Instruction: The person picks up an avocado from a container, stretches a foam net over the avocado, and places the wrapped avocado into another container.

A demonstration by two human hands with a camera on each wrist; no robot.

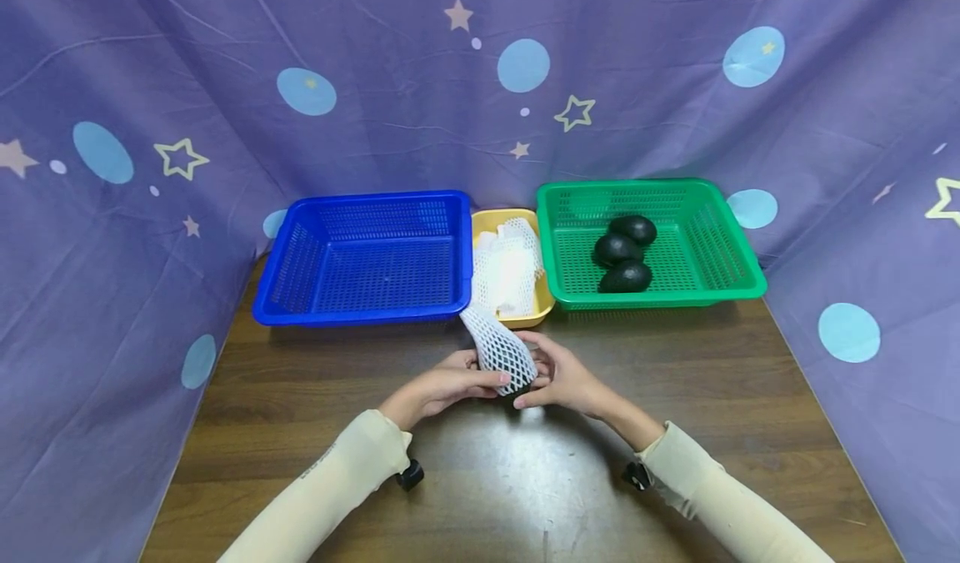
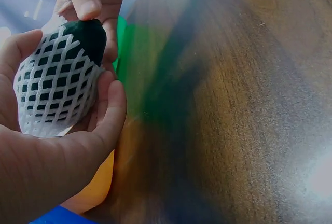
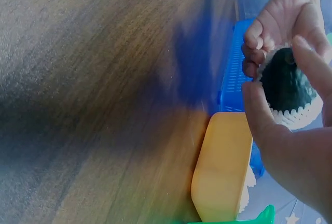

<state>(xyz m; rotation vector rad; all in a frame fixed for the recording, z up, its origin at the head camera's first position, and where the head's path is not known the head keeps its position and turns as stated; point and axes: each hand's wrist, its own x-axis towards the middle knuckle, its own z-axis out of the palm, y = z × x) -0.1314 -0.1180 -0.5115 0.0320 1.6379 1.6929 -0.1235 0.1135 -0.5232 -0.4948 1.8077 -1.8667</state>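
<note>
A dark avocado (image 3: 286, 86) sits in a white foam net sleeve (image 1: 501, 350), its bare end poking out of the mesh. My left hand (image 1: 442, 386) grips the sleeved avocado, thumb on one side and fingers curled round the other, as the left wrist view shows. My right hand (image 1: 566, 379) holds it from the other side; the thumb and fingers are curled round the exposed end in the right wrist view. Towards the blue basket, the sleeve's loose tail stretches away from the hands.
A blue basket (image 1: 300, 317) stands at the back left. Beside it, a yellow tray (image 1: 543, 306) holds several white foam net sleeves (image 1: 510, 271). The green basket (image 1: 701, 250) at the back right contains 3 avocados (image 1: 626, 277). Curtains surround the wooden table (image 1: 720, 379).
</note>
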